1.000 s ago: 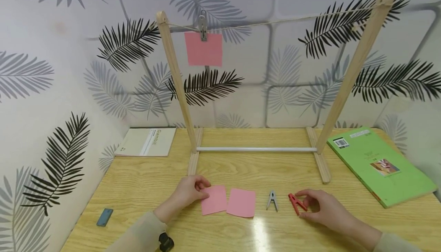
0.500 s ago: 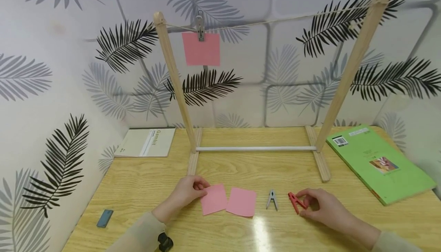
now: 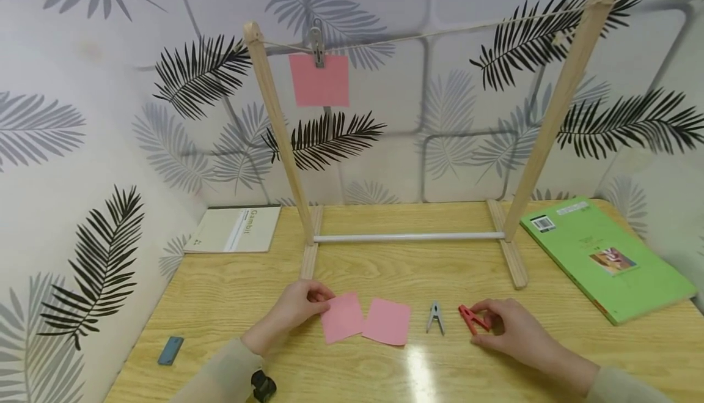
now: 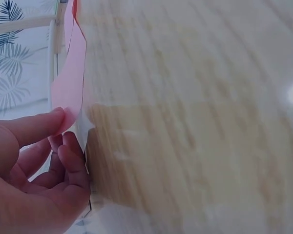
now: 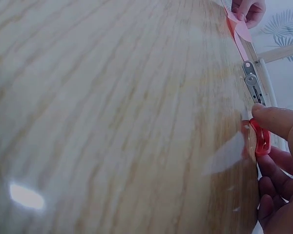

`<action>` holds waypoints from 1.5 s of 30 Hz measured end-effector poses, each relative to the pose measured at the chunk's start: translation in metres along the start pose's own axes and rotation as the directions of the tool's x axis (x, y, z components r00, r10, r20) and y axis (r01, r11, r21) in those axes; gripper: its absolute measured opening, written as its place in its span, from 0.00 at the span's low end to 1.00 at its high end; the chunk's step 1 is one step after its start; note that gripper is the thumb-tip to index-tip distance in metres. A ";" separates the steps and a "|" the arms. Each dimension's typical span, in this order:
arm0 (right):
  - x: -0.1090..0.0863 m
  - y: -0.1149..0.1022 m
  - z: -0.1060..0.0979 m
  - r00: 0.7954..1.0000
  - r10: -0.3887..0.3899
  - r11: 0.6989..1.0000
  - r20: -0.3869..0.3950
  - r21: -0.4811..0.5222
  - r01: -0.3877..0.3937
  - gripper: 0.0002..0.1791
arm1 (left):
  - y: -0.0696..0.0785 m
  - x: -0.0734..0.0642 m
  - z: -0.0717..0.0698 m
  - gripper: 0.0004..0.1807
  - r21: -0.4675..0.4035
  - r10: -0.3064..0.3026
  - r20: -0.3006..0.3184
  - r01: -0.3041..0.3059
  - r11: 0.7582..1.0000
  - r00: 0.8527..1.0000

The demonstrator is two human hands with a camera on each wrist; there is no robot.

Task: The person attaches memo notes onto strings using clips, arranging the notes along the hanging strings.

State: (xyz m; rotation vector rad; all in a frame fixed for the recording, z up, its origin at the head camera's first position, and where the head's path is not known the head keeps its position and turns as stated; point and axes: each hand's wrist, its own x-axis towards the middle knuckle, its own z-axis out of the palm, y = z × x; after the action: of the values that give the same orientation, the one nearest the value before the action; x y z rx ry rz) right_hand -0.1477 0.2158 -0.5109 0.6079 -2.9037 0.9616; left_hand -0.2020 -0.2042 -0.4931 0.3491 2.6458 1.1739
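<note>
My left hand (image 3: 299, 305) pinches the left edge of a pink square paper (image 3: 342, 317) between thumb and fingers; in the left wrist view that edge curves up off the table. A second pink paper (image 3: 387, 321) lies beside it, their near corners meeting. To the right rests a grey clothespin (image 3: 436, 318), legs toward me. Thumb and index finger of my right hand (image 3: 511, 329) hold a red clothespin (image 3: 474, 319) at the tabletop. In the right wrist view, the thumb touches one end of the red clothespin (image 5: 260, 138) and a finger the other.
Behind the papers stands a wooden frame (image 3: 555, 122) with a string (image 3: 440, 35). A metal clip (image 3: 317, 45) holds a pink paper (image 3: 321, 82) on it. A green book (image 3: 610, 262) lies right, a notebook (image 3: 233, 230) back left, a small blue-grey block (image 3: 170, 350) front left.
The left pink paper has turned slightly, still in my left hand's pinch. My right hand keeps the red clothespin with a small shift. The view has moved a little.
</note>
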 end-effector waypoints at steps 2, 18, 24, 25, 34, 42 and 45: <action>0.000 0.000 -0.001 1.000 0.008 1.000 0.008 0.006 -0.008 0.23 | -0.001 0.000 0.000 0.04 -0.019 -0.007 0.011 0.007 1.000 1.000; -0.004 0.001 -0.016 0.999 0.033 0.990 0.027 0.136 -0.036 0.15 | 0.002 -0.006 -0.022 0.09 -0.097 -0.064 0.063 0.070 0.993 0.996; -0.001 0.000 -0.025 1.000 0.000 0.985 -0.018 0.173 0.003 0.14 | 0.007 -0.006 -0.029 0.09 -0.107 -0.064 0.052 0.069 0.992 0.997; 0.000 0.000 -0.026 1.000 0.003 0.984 -0.022 0.177 0.001 0.14 | 0.008 -0.006 -0.030 0.09 -0.108 -0.065 0.045 0.070 0.992 0.997; 0.006 -0.005 -0.041 0.999 0.009 0.978 -0.039 0.208 0.000 0.13 | 0.017 -0.004 -0.033 0.09 -0.142 -0.108 0.011 0.109 0.984 0.994; 0.010 -0.006 -0.051 0.996 -0.036 0.981 -0.079 0.187 0.050 0.14 | 0.021 0.005 -0.032 0.10 -0.236 -0.138 -0.021 0.130 0.963 0.990; 0.013 -0.007 -0.054 0.993 -0.059 0.980 -0.103 0.182 0.077 0.14 | 0.022 0.008 -0.032 0.10 -0.246 -0.128 -0.025 0.118 0.962 0.991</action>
State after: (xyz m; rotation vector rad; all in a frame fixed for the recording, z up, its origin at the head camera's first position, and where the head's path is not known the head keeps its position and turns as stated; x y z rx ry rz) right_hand -0.1626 0.2378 -0.4615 0.6456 -2.7100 1.2260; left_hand -0.2160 -0.2099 -0.4563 0.1152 2.4756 1.4568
